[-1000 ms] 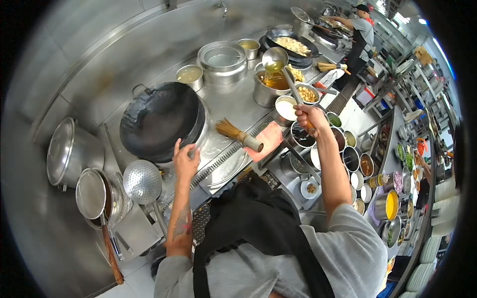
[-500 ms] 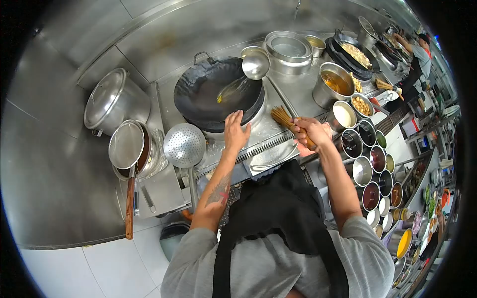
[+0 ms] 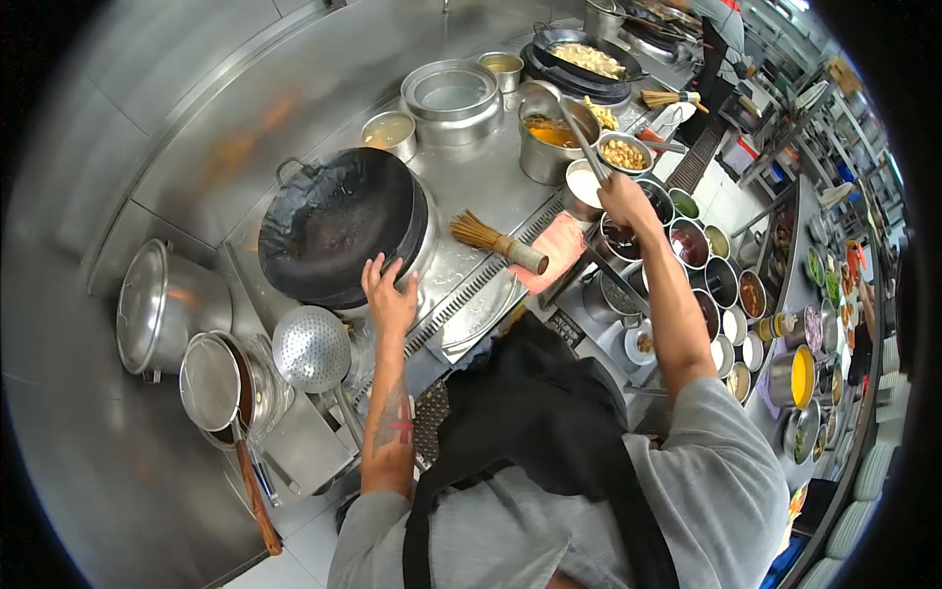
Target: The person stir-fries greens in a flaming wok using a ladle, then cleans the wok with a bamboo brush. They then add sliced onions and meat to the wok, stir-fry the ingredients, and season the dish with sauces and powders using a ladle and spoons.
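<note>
My right hand (image 3: 631, 204) is closed around the long handle of a ladle (image 3: 581, 137). The ladle's bowl is over the metal pot of orange liquid (image 3: 551, 162). Beside the near rim of a black wok (image 3: 339, 226), my left hand (image 3: 390, 297) is open with its fingers apart; whether they touch the rim I cannot tell. The wok looks dark and wet inside. A bamboo wok brush (image 3: 496, 241) lies at the front of the stove, against a pink cloth (image 3: 555, 253).
Left of the wok stand a lidded pot (image 3: 147, 304), a perforated skimmer (image 3: 312, 349) and a wire strainer (image 3: 210, 381). Several sauce containers (image 3: 689, 242) crowd the right side. Farther back are a wok of food (image 3: 587, 61) and another person (image 3: 721, 34).
My right hand has let go of the bamboo brush and taken the ladle. The ladle has left the wok's rim for the orange-liquid pot. The view has turned right.
</note>
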Motion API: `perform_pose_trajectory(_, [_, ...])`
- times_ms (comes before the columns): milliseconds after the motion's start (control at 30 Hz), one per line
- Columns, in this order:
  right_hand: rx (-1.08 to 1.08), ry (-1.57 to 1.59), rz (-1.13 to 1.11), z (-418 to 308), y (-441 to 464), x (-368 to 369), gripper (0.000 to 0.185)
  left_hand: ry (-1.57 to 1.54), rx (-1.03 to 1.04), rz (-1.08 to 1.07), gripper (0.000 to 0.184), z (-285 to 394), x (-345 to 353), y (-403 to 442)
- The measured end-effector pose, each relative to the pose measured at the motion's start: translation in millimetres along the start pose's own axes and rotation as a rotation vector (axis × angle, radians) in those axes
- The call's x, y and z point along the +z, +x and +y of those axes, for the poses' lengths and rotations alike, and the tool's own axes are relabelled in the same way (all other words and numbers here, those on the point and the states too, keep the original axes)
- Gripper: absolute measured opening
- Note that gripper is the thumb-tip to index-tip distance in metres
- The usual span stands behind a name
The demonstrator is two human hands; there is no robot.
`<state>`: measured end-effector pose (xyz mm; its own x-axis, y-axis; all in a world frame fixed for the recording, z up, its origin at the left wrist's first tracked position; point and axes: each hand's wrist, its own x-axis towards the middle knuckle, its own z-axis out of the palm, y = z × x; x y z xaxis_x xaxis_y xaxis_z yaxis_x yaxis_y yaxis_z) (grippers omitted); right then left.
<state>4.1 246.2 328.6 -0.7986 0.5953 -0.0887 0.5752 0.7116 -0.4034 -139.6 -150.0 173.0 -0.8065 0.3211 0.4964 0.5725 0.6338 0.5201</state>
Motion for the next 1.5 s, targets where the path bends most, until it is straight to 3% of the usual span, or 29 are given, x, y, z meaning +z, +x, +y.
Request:
perform_pose_trajectory(67, [-0.167,-0.142,0.171,56.2,9.2,43.2,0.026,-0.007,0.117,0.082,0.035,-11.1,6.8,-2.6])
perform_pose_trajectory(100, [-0.229,-0.04,0.285,61.1,-7.9,58.2,0.022,-0.023,0.071,0.047,0.034,-5.9,1.2,-1.8])
perform_pose_trajectory(133, [-0.36,-0.079,0.262,77.0,-17.8,74.5,0.023,-0.028,0.05,0.018,0.035,-3.8,-1.9,-1.4])
perform_pose_trajectory(167, [-0.372,0.025,0.299,79.9,-39.0,85.1,0.022,0.018,0.012,0.038,0.034,3.9,-2.6,-2.1])
perform_pose_trajectory(200, [-0.194,0.104,0.238,75.9,-58.9,89.7,0.018,0.052,-0.013,0.045,0.034,14.0,-2.0,-3.3])
perform_pose_trajectory(300, [-0.214,-0.021,0.107,109.9,-80.9,115.6,0.02,-0.243,0.087,-0.002,0.027,63.0,22.1,-19.2])
perform_pose_trajectory(333, [-0.004,-0.075,-0.073,83.5,-101.0,87.1,0.025,-0.329,0.077,-0.129,0.027,82.8,34.7,-34.4])
perform_pose_trajectory(367, [-0.116,-0.171,-0.077,97.5,-101.4,106.3,0.025,-0.366,0.134,-0.248,0.026,95.5,54.4,-52.3])
perform_pose_trajectory(400, [0.032,-0.118,-0.212,92.7,-102.8,107.2,0.021,-0.443,0.199,-0.342,0.025,120.4,68.8,-67.3])
perform_pose_trajectory(467, [-0.151,-0.102,-0.102,84.1,-102.7,130.3,0.021,-0.606,0.093,-0.642,0.027,156.0,87.6,-103.3])
perform_pose_trajectory(500, [-0.104,-0.063,-0.192,96.3,-100.2,137.9,0.025,-0.573,0.167,-0.75,0.028,188.6,100.3,-125.0])
perform_pose_trajectory(567, [-0.126,-0.003,-0.156,97.3,-96.7,159.7,0.034,-0.528,0.262,-0.86,0.03,222.0,118.6,-151.3])
perform_pose_trajectory(600, [-0.164,0.027,-0.074,113.7,-86.0,190.6,0.041,-0.436,0.245,-1.069,0.032,239.7,132.0,-162.6])
perform_pose_trajectory(633, [-0.16,0.042,-0.064,122.2,-88.8,185.4,0.052,-0.328,0.218,-1.259,0.034,253.7,144.0,-169.7])
perform_pose_trajectory(733, [-0.238,0.277,0.271,157.2,-111.0,123.3,0.064,-0.301,0.263,-1.408,0.037,269.6,176.2,-179.5])
perform_pose_trajectory(800, [-0.232,0.55,0.196,221.3,-148.7,8.6,0.05,-0.149,0.263,-1.404,0.039,250.8,203.5,-199.3])
perform_pose_trajectory(867, [-0.033,0.501,0.491,327.9,-177.9,-67.0,0.024,-0.046,0.225,-1.411,0.036,216.4,214.7,-216.2])
perform_pose_trajectory(900, [0.252,0.536,0.755,385.3,-185.5,-87.7,0.019,-0.02,0.186,-1.434,0.034,199.4,213.7,-223.3])
perform_pose_trajectory(933, [0.2,0.49,0.897,463.4,-196.2,-119.1,0.021,0.004,0.137,-1.447,0.033,190.1,207.8,-228.8])
perform_pose_trajectory(967, [0.376,0.028,1.055,519.4,-216.7,-149.4,0.027,0.023,0.089,-1.458,0.033,187.7,201.9,-232.5])
perform_pose_trajectory(1000, [0.674,-0.015,1.141,593.5,-210.2,-152.9,0.033,0.039,0.018,-1.471,0.033,187.7,193.1,-235.0])
perform_pose_trajectory(1100, [1.109,-0.108,0.647,680.3,-224.5,-177.5,0.051,0.049,-0.183,-1.465,0.032,194.8,176.7,-240.1])
perform_pose_trajectory(1267, [1.155,-0.182,0.459,729.3,-197.9,-175.4,0.051,0.027,-0.355,-1.443,0.03,210.9,170.0,-241.2])
perform_pose_trajectory(1367, [1.165,-0.099,0.475,744.4,-199.6,-170.1,0.046,-0.001,-0.371,-1.453,0.029,218.9,175.3,-236.6])
perform_pose_trajectory(1500, [1.004,-0.015,0.66,772.9,-210.3,-172.0,0.042,-0.152,-0.384,-1.425,0.027,219.9,186.2,-222.5])
